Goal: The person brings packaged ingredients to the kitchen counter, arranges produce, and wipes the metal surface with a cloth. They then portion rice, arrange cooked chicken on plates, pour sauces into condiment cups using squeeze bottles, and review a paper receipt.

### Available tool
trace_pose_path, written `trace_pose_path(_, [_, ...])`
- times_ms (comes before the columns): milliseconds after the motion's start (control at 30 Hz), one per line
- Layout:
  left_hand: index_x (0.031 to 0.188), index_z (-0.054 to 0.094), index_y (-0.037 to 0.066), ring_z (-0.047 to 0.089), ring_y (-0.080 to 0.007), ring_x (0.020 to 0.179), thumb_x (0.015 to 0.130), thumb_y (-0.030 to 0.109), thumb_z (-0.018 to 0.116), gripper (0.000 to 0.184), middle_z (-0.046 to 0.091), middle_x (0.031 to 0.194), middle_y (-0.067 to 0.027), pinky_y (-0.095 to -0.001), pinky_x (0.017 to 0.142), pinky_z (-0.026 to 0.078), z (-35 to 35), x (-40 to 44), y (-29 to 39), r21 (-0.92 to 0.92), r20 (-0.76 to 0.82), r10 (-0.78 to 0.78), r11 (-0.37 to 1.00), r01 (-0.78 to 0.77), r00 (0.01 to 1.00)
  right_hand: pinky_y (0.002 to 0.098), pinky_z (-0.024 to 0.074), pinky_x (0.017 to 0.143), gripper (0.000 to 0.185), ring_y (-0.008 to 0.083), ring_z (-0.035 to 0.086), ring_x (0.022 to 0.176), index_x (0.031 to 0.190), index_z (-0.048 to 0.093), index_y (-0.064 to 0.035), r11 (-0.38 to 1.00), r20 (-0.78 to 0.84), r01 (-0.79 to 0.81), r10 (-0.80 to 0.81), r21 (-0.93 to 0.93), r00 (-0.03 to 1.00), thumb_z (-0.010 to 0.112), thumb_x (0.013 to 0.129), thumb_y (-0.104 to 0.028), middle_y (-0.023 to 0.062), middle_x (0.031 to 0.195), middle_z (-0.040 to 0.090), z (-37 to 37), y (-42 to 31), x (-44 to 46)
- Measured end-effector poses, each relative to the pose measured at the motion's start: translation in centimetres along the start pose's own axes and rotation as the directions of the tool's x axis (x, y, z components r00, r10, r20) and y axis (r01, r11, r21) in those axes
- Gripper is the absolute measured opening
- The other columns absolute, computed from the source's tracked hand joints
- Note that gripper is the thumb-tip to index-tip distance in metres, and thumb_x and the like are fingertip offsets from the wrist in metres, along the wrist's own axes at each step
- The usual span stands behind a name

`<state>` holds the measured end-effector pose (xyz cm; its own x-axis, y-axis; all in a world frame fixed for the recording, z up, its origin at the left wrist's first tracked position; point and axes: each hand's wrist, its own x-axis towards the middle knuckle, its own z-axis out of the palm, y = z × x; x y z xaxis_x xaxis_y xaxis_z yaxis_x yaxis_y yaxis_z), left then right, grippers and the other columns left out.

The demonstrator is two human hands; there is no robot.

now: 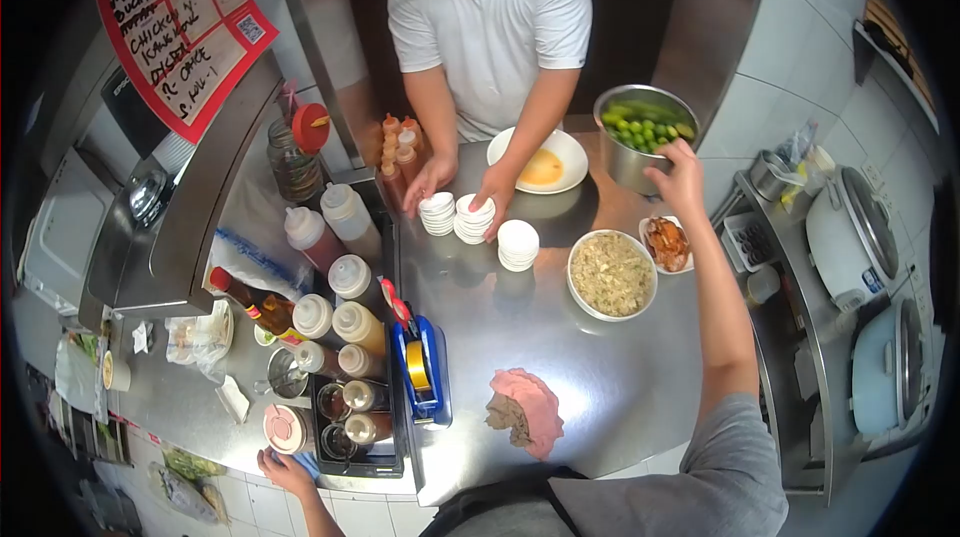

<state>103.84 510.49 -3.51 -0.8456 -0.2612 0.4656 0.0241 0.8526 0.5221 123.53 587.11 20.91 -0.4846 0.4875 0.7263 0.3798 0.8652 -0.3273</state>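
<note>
My right hand (682, 180) is closed on the rim of a steel pot (632, 169) full of small green citrus fruits (640, 132). Below it are a bowl of fried rice (612, 275) and a small dish of browned meat pieces (668, 243). At the counter's lower left edge, my left hand (290, 474) has its fingers apart, close to a blue cloth (308, 463) and a pink-lidded container (288, 429). Across the counter, a co-worker's two hands (430, 182) touch two stacks of small white saucers (474, 220); a third stack (518, 245) stands beside them.
A white plate with orange sauce (541, 169) lies near the co-worker. Squeeze bottles (358, 325) crowd a black tray, beside a blue tape dispenser (424, 369). A crumpled pink cloth (527, 410) rests on the steel counter (470, 327). Rice cookers (850, 237) stand on the right.
</note>
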Motion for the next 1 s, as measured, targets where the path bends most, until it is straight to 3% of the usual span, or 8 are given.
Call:
trace_pose_path(133, [0.106,0.054,-0.007,0.045,-0.0378,0.112,0.089,0.016,0.049,0.029,0.046,0.122,-0.0221,-0.0442,0.094,0.038,0.5,0.1,-1.0,0.056,0.003,0.027,0.998,-0.028,1.000,0.0295,0.0436,0.061,0.035,0.0154,0.052,0.067,0.089,0.063,0.0022,0.948,0.023,-0.218,0.219,0.231,0.975,0.079,0.058,-0.004,0.0052,0.081,0.056,0.7,3.3,-1.0])
trace_pose_path(233, [0.106,0.053,-0.007,0.045,-0.0378,0.111,0.090,0.017,0.048,0.030,0.046,0.122,-0.0219,-0.0443,0.094,0.037,0.4,0.0,-0.5,0.007,-0.005,0.011,1.000,-0.011,1.000,0.0288,0.0428,0.060,0.037,0.0119,0.050,0.064,0.089,0.063,0.0031,0.860,0.114,-0.380,0.363,0.341,0.925,0.080,0.057,-0.003,0.0036,0.080,0.054,1.4,1.4,-0.4])
trace_pose_path(400, [0.105,0.054,-0.007,0.046,-0.0374,0.110,0.091,0.021,0.048,0.031,0.046,0.121,-0.0221,-0.0435,0.094,0.038,0.1,0.1,0.1,0.023,0.007,0.015,1.000,-0.015,1.000,0.0226,0.0364,0.056,0.033,0.0087,0.039,0.061,0.089,0.064,0.0006,0.888,0.085,-0.213,0.195,0.408,0.977,0.080,0.061,-0.009,-0.0012,0.075,0.049,4.1,-2.2,2.3])
trace_pose_path(533, [0.102,0.055,-0.006,0.047,-0.0369,0.109,0.091,0.022,0.049,0.031,0.047,0.119,-0.0217,-0.0430,0.092,0.038,0.1,0.1,0.2,-0.010,0.006,0.032,0.999,-0.032,0.999,0.0226,0.0373,0.057,0.033,0.0083,0.041,0.062,0.088,0.064,0.0009,0.853,0.055,-0.147,0.138,0.501,0.989,0.080,0.060,-0.009,-0.0015,0.075,0.049,5.5,-7.0,4.9])
trace_pose_path(633, [0.100,0.055,-0.005,0.047,-0.0364,0.108,0.091,0.022,0.050,0.030,0.047,0.117,-0.0210,-0.0430,0.091,0.038,0.2,0.0,0.1,-0.010,-0.008,0.035,0.999,-0.035,0.999,0.0225,0.0384,0.058,0.033,0.0080,0.043,0.063,0.087,0.063,0.0011,0.724,0.010,-0.072,0.090,0.686,0.996,0.080,0.060,-0.009,-0.0009,0.077,0.051,9.4,-8.4,6.8])
trace_pose_path(867, [0.098,0.055,-0.003,0.046,-0.0369,0.109,0.089,0.023,0.052,0.027,0.047,0.117,-0.0211,-0.0444,0.092,0.037,-0.2,0.1,0.6,-0.049,-0.003,0.029,0.998,-0.029,1.000,0.0269,0.0411,0.057,0.034,0.0130,0.047,0.062,0.087,0.065,0.0000,0.788,0.054,-0.008,-0.033,0.616,0.998,0.081,0.058,-0.008,0.0036,0.077,0.053,15.3,-13.8,9.3])
trace_pose_path(1000, [0.099,0.054,-0.003,0.045,-0.0372,0.109,0.088,0.022,0.052,0.027,0.047,0.116,-0.0212,-0.0446,0.092,0.037,-0.3,0.0,0.7,-0.061,-0.007,0.052,0.997,-0.053,0.999,0.0300,0.0425,0.059,0.033,0.0171,0.050,0.062,0.085,0.065,-0.0007,0.803,0.072,-0.026,-0.021,0.596,0.997,0.080,0.057,-0.007,0.0066,0.076,0.053,18.4,-15.3,9.1])
